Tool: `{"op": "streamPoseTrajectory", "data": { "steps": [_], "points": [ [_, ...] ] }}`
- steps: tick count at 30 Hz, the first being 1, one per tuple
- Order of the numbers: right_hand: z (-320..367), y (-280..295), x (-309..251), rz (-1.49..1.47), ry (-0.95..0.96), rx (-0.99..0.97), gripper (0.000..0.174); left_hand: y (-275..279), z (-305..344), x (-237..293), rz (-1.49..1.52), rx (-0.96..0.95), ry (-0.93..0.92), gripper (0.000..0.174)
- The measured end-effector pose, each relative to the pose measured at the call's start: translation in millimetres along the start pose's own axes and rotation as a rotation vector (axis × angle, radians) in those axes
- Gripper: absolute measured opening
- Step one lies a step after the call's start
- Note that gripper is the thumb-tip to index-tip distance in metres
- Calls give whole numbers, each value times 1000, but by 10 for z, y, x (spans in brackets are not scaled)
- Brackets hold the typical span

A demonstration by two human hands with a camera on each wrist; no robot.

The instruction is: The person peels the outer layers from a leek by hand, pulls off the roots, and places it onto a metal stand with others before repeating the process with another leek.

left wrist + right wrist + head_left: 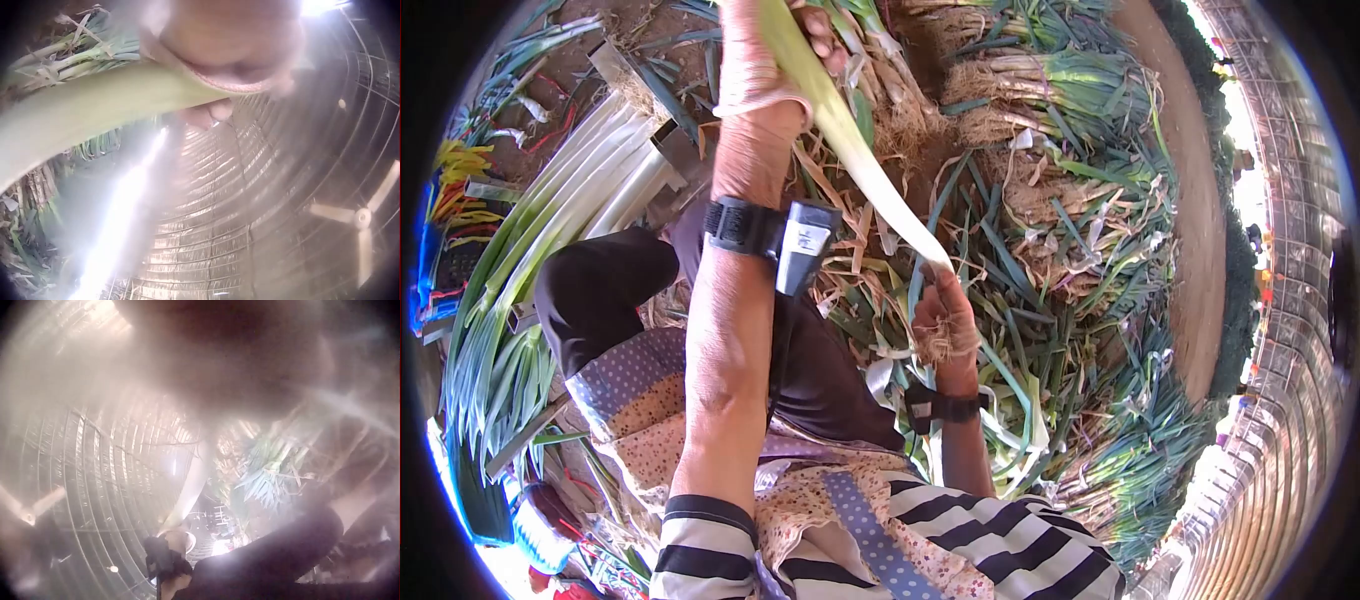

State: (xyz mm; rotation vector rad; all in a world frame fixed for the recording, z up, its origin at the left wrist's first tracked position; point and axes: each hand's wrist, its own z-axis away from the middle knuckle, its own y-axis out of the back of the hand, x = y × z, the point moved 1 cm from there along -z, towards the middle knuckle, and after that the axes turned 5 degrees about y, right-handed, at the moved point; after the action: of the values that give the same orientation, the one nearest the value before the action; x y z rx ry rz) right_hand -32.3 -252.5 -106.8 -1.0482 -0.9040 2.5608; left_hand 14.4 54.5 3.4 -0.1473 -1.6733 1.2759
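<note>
A long leek (855, 150) with a pale green upper part and a white lower end slants across the head view. My left hand (765, 60) grips its green part, and fingertips show beyond the stalk (94, 103) in the left wrist view. At the white root end, my right hand (945, 325) pinches the leek, with thin roots hanging over the fingers. The right wrist view shows this hand (231, 362) as a dark blur above the pale stalk (195, 478).
Trimmed leeks (590, 165) lie side by side at the left, near my knee (605, 285). Untrimmed bundles with roots (1050, 90) are piled at the upper right. Loose leaves (1010, 340) cover the ground beside my right hand. A ribbed wall (1300, 300) curves along the far right.
</note>
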Motion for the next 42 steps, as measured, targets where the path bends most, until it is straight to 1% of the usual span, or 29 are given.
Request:
{"op": "streamPoseTrajectory", "data": {
  "steps": [1, 2, 3, 5, 7, 9, 10, 11, 13, 14, 15, 16, 17, 18, 19, 21, 23, 25, 27, 29, 31, 32, 33, 35, 36, 37, 39, 41, 42],
  "points": [
    [77, -59, -46, 110, 11, 101, 28, 49, -8, -13, 60, -70, 36, 62],
    [204, -118, -109, 205, 13, 53, 24, 104, -15, -26, 73, -75, 58, 62],
    [302, -162, -108, 210, 11, 43, 24, 149, -10, -28, 87, -72, 87, 62],
    [503, -215, -122, 773, 95, 164, 30, 248, -63, -4, 108, -47, 152, 61],
    [870, -339, -196, 1229, -51, 192, 36, 338, -94, -4, 121, -33, 226, 61],
    [1271, -568, -267, 1425, -107, 285, 36, 372, -92, -25, 160, -18, 270, 61],
    [1402, -627, -283, 1426, -49, 305, 36, 351, -40, -39, 233, -16, 262, 46],
    [1516, -630, -284, 1426, 8, 329, 36, 377, -85, -71, 230, -14, 292, 49],
    [1705, -459, -282, 1351, 26, 409, 33, 389, -131, -82, 234, 55, 290, 46],
    [1737, 151, -193, 1421, 83, 460, 31, 419, -176, -96, 174, 127, 275, 44],
    [1778, 814, -81, 1535, 467, 286, 26, 393, -162, -65, 170, 121, 273, 44],
    [1912, 1199, -135, 1961, 305, 345, 22, 356, -142, -26, 132, 195, 230, 45],
    [1892, 1435, -225, 2270, -532, 285, 35, 319, -156, 13, 99, 267, 180, 47],
    [1957, 2278, -205, 2374, -856, 108, 41, 346, -191, 44, 70, 269, 143, 48],
    [2072, 2358, -298, 2258, -763, 309, 52, 341, -166, 88, 70, 267, 110, 48],
    [1991, 1852, -439, 2113, -793, 580, 59, 296, -60, 148, 100, 295, 41, 49],
    [1738, 1605, -503, 2240, -347, 422, 67, 297, -13, 203, 118, 262, 0, 49],
    [1317, 1325, -488, 2229, 254, 533, 65, 303, 41, 282, 143, 235, -64, 50],
    [909, 691, -534, 2199, 744, 452, 62, 339, 124, 441, 141, 245, -97, 52],
    [586, -43, -476, 2080, 1090, 375, 61, 367, 234, 694, 131, 227, -138, 55],
    [283, -629, -390, 1966, 1584, 175, 64, 364, 377, 1039, 158, 168, -234, 54],
    [156, -923, -373, 1966, 1626, 81, 64, 355, 475, 1253, 139, 111, -268, 53],
    [21, -1199, -332, 1960, 1671, -20, 65, 343, 588, 1493, 131, 126, -310, 53],
    [-421, -1468, -228, 1818, 1789, -208, 64, 316, 794, 1963, 117, -48, -409, 53],
    [-506, -1680, -154, 1814, 1752, -246, 63, 401, 829, 2210, 39, -88, -462, 55],
    [-550, -1920, -83, 1816, 1713, -284, 63, 494, 880, 2455, 67, -129, -453, 53],
    [-494, -2491, 42, 1852, 1703, -394, 52, 734, 1054, 3058, -24, -63, -482, 54],
    [-658, -2943, 239, 1822, 1852, -512, 46, 1016, 1237, 3512, -119, 127, -585, 47],
    [-750, -3120, 355, 1820, 1793, -574, 45, 1191, 1310, 3668, -129, 192, -643, 44]
  ]
}}
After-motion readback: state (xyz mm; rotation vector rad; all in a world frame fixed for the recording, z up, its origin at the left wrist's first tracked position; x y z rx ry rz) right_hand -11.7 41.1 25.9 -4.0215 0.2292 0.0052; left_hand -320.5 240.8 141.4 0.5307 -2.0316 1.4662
